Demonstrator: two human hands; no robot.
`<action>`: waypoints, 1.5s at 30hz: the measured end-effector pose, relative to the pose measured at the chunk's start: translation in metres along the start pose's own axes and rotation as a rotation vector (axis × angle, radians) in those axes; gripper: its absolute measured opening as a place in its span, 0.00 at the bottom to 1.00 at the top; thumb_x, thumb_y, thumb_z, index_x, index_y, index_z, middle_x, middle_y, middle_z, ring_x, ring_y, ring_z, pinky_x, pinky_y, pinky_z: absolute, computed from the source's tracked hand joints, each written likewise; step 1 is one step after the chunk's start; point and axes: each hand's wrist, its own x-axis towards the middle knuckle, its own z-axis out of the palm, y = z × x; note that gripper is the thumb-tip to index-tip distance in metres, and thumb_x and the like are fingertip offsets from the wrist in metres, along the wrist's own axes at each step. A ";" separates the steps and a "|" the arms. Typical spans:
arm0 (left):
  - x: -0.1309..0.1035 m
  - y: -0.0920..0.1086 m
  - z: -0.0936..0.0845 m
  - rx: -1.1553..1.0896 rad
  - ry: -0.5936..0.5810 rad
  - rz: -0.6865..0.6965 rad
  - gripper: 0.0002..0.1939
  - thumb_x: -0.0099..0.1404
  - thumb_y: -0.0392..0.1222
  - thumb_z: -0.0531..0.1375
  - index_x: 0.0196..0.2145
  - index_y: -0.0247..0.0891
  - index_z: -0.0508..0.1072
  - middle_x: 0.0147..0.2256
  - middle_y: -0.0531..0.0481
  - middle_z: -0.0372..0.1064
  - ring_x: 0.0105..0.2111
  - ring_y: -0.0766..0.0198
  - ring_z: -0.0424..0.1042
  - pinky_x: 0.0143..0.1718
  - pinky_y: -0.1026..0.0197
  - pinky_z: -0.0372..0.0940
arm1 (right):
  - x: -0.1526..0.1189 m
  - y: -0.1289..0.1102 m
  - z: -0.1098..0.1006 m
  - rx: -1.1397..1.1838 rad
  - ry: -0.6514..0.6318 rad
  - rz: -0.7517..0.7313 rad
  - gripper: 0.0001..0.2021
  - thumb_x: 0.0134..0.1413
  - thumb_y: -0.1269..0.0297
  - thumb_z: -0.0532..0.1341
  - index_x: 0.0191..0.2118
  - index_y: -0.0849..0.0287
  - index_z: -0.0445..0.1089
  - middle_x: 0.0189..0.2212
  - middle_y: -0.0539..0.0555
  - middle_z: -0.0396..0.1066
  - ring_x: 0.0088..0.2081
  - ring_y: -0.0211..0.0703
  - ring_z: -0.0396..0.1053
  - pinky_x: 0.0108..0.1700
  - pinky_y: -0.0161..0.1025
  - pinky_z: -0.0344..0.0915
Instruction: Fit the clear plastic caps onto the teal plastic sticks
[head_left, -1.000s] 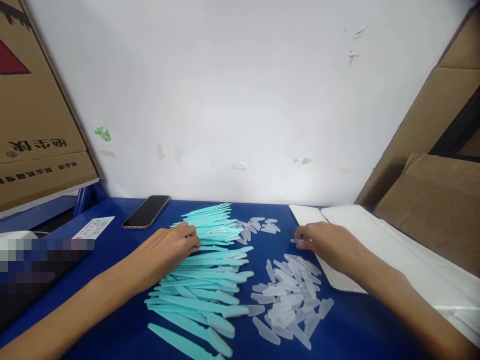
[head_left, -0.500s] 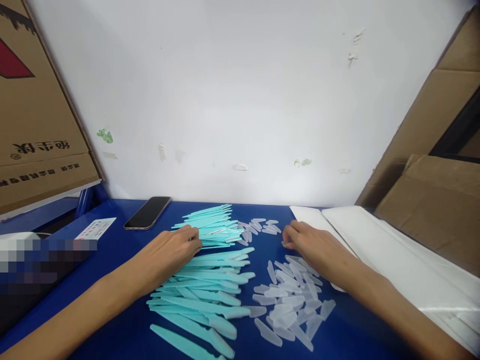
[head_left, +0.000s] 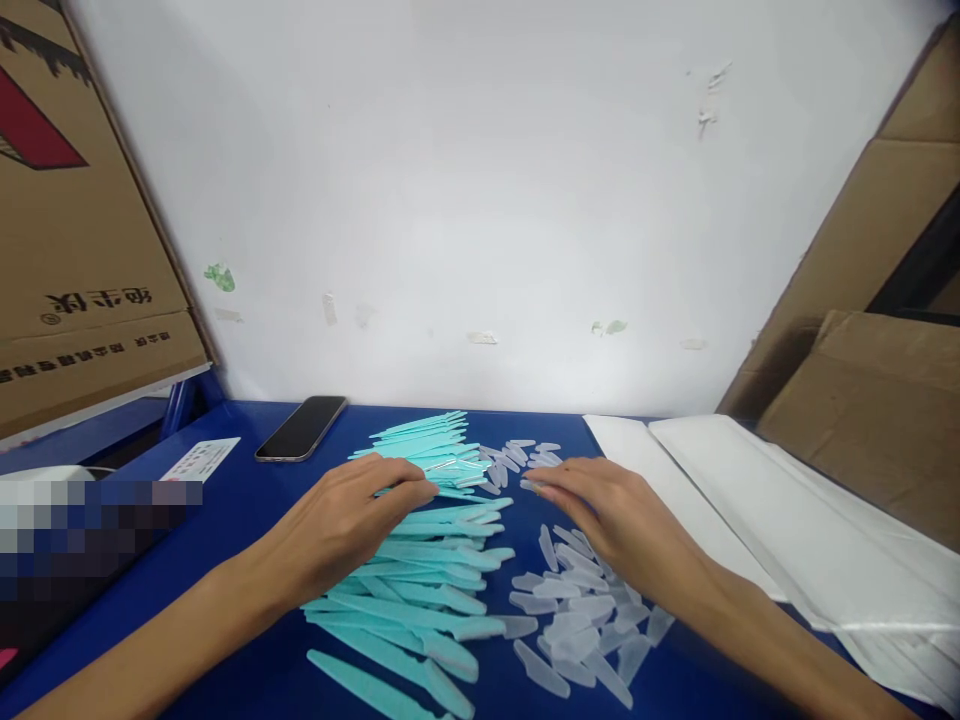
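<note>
Teal plastic razor-like sticks (head_left: 435,595) lie in a large pile on the blue table, with a smaller pile of teal sticks (head_left: 420,435) behind. My left hand (head_left: 367,505) is closed at the near left edge of the smaller pile, thumb and fingers together on a teal stick. Clear plastic covers (head_left: 577,620) form a heap at centre right, and a smaller group of clear covers (head_left: 514,455) lies farther back. My right hand (head_left: 592,490) pinches a small clear cover (head_left: 529,485) at its fingertips, just in front of that smaller group.
A phone (head_left: 302,428) and a printed card (head_left: 201,458) lie at the back left of the blue table (head_left: 247,510). White sheets or bags (head_left: 750,500) cover the right side. Cardboard boxes (head_left: 97,230) stand left and right against the white wall (head_left: 480,200).
My right hand has moved left with the clear cover, towards the teal sticks. My left hand has shifted slightly right, its thumb now stretched along the fingers. The view has shifted slightly.
</note>
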 end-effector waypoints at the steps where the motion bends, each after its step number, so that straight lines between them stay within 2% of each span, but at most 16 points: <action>1: -0.001 0.001 0.001 -0.024 0.016 -0.006 0.16 0.75 0.28 0.51 0.56 0.39 0.67 0.42 0.46 0.74 0.37 0.64 0.73 0.35 0.64 0.66 | 0.000 -0.001 0.000 0.023 0.017 -0.007 0.13 0.72 0.62 0.55 0.51 0.53 0.76 0.42 0.51 0.81 0.42 0.49 0.78 0.46 0.48 0.73; 5: -0.004 0.003 0.003 -0.109 0.046 -0.055 0.19 0.75 0.29 0.51 0.60 0.41 0.65 0.43 0.46 0.73 0.31 0.69 0.72 0.30 0.67 0.64 | 0.000 -0.008 -0.001 0.172 0.084 0.033 0.10 0.70 0.62 0.59 0.50 0.49 0.78 0.43 0.47 0.82 0.42 0.46 0.79 0.44 0.44 0.73; 11: -0.005 0.008 0.002 -0.083 0.011 -0.075 0.19 0.76 0.31 0.49 0.59 0.44 0.65 0.43 0.47 0.73 0.24 0.74 0.69 0.24 0.70 0.61 | -0.001 -0.016 0.001 0.270 0.050 0.079 0.09 0.68 0.63 0.61 0.47 0.46 0.79 0.43 0.43 0.82 0.41 0.43 0.79 0.44 0.39 0.72; 18: -0.006 0.009 0.002 -0.116 0.022 -0.076 0.18 0.76 0.31 0.51 0.60 0.42 0.65 0.43 0.46 0.73 0.24 0.73 0.68 0.23 0.67 0.59 | -0.002 -0.016 0.005 0.260 0.059 0.091 0.09 0.68 0.64 0.61 0.48 0.47 0.78 0.43 0.44 0.82 0.41 0.43 0.79 0.45 0.40 0.72; 28: -0.002 0.009 0.002 -0.069 0.087 -0.052 0.17 0.76 0.32 0.50 0.59 0.43 0.66 0.41 0.48 0.73 0.26 0.73 0.71 0.25 0.72 0.63 | -0.001 -0.017 0.005 0.282 0.060 0.108 0.09 0.68 0.64 0.61 0.48 0.48 0.79 0.43 0.44 0.82 0.41 0.43 0.79 0.44 0.40 0.71; 32: -0.001 0.012 0.003 -0.093 0.081 -0.033 0.19 0.75 0.30 0.51 0.58 0.43 0.66 0.41 0.47 0.73 0.26 0.73 0.70 0.25 0.71 0.63 | -0.002 -0.017 0.007 0.275 0.059 0.064 0.09 0.68 0.63 0.62 0.47 0.48 0.79 0.41 0.45 0.82 0.41 0.44 0.78 0.45 0.41 0.71; 36: 0.001 0.022 0.009 -0.152 0.106 -0.003 0.21 0.72 0.26 0.53 0.58 0.39 0.67 0.39 0.47 0.73 0.26 0.70 0.68 0.25 0.68 0.60 | -0.005 -0.023 0.011 0.291 0.094 -0.040 0.10 0.70 0.61 0.60 0.49 0.51 0.79 0.35 0.49 0.82 0.36 0.43 0.76 0.42 0.42 0.71; 41: 0.004 0.034 0.013 -0.273 0.203 -0.051 0.22 0.71 0.24 0.56 0.58 0.40 0.69 0.36 0.49 0.72 0.26 0.70 0.67 0.25 0.67 0.59 | -0.010 -0.036 0.015 0.347 0.208 -0.107 0.11 0.68 0.69 0.61 0.52 0.53 0.77 0.35 0.51 0.81 0.34 0.42 0.76 0.39 0.40 0.71; 45: 0.006 0.035 0.009 -0.245 0.228 -0.097 0.22 0.71 0.25 0.57 0.58 0.44 0.69 0.36 0.51 0.73 0.29 0.69 0.70 0.28 0.66 0.61 | -0.010 -0.041 0.012 0.326 0.257 -0.139 0.12 0.67 0.71 0.62 0.52 0.54 0.76 0.34 0.51 0.81 0.33 0.42 0.76 0.38 0.40 0.71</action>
